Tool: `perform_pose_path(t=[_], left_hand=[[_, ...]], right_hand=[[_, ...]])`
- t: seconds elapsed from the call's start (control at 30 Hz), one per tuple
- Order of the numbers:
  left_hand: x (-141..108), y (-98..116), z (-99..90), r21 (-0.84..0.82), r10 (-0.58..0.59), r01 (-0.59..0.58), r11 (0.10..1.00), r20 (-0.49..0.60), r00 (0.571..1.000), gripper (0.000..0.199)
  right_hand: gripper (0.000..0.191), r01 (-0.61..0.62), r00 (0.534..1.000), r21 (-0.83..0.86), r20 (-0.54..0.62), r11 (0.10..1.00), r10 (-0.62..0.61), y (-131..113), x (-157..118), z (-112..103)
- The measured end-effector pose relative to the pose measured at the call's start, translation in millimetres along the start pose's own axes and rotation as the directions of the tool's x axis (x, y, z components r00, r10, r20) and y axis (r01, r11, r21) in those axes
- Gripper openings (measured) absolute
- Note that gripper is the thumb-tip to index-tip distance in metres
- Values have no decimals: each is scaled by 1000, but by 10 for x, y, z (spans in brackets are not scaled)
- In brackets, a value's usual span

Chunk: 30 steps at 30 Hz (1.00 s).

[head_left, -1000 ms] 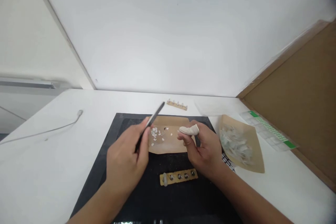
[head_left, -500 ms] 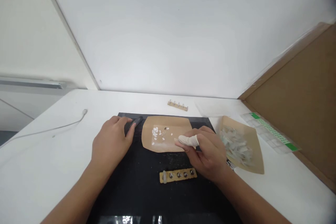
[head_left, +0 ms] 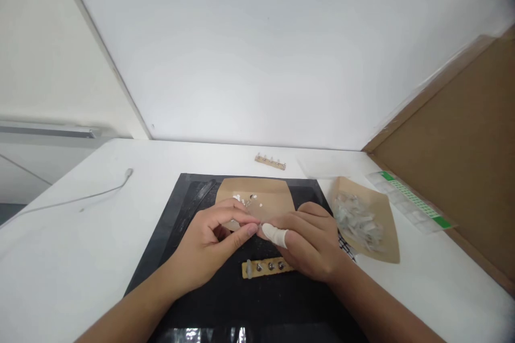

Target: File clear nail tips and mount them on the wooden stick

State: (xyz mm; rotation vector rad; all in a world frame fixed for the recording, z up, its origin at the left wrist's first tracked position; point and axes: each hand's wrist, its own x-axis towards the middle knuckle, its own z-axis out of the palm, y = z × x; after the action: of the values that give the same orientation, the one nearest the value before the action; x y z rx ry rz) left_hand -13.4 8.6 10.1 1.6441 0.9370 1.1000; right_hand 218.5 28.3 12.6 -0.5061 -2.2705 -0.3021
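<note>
Over the black mat (head_left: 257, 305), my left hand (head_left: 219, 238) and my right hand (head_left: 303, 236) meet fingertip to fingertip. Each is closed in a pinch; whatever lies between the fingertips is too small to make out. A pale finger cover (head_left: 276, 235) sits on one finger of my right hand. Behind the hands, brown paper (head_left: 276, 190) carries small white pieces (head_left: 237, 198), partly hidden by my left hand. Just below the fingertips lies a tan strip (head_left: 265, 273) with metal studs and a translucent piece upright at its left end; my right hand covers its right end.
A second studded strip (head_left: 270, 162) lies behind the mat. To the right are a brown paper (head_left: 390, 241) with translucent bits (head_left: 358, 220) and a clear case with a green label (head_left: 416, 199). A dark tool (head_left: 205, 194) rests at the mat's left; a cable (head_left: 100, 193) crosses the white table (head_left: 72, 257).
My left hand has moved right, away from the dark tool, to the fingertips of my right hand. My right hand has shifted slightly left and down, off the brown paper.
</note>
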Motion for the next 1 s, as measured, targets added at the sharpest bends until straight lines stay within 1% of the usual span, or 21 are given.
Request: perform_pose_path(t=[0.07,0.17,0.27,0.4,0.47,0.53,0.6,0.7,0.77,0.87,0.93,1.0], left_hand=[[2,-5,5,-48,-12,12,999,0,1000,14],[2,2,22,-113,-72,75,991,28,997,13],[-9,8,50,-171,-120,126,977,43,992,13],[-42,-13,97,-228,-158,159,960,25,987,14],[-56,-35,121,-246,-200,196,949,6,980,18],[-59,-61,142,-290,-242,232,928,2,970,30],[-55,-84,158,-347,-270,261,901,24,963,42],[-43,-105,170,-392,-278,279,877,61,959,48],[-39,-106,172,-388,-287,290,875,66,956,48],[-33,-93,170,-379,-323,326,866,74,944,52],[-27,-87,165,-388,-344,350,853,88,935,54],[-19,-90,157,-400,-359,365,841,93,929,58]], right_hand=[[15,32,999,-14,12,999,-32,-7,21,-40],[23,78,996,-26,45,997,-76,-8,58,-95],[23,118,993,-26,22,993,-117,6,82,-130],[27,139,990,3,5,990,-139,20,86,-156],[28,134,991,16,6,991,-134,22,75,-159],[28,126,992,29,9,992,-126,24,58,-154],[29,121,993,34,9,992,-122,27,41,-143],[30,122,992,40,0,992,-123,34,31,-129],[28,81,996,69,20,994,-82,34,37,-127],[25,-21,998,127,57,992,14,21,44,-125],[24,-73,997,156,14,985,72,6,35,-113],[29,-151,987,177,-31,972,159,-7,13,-91]])
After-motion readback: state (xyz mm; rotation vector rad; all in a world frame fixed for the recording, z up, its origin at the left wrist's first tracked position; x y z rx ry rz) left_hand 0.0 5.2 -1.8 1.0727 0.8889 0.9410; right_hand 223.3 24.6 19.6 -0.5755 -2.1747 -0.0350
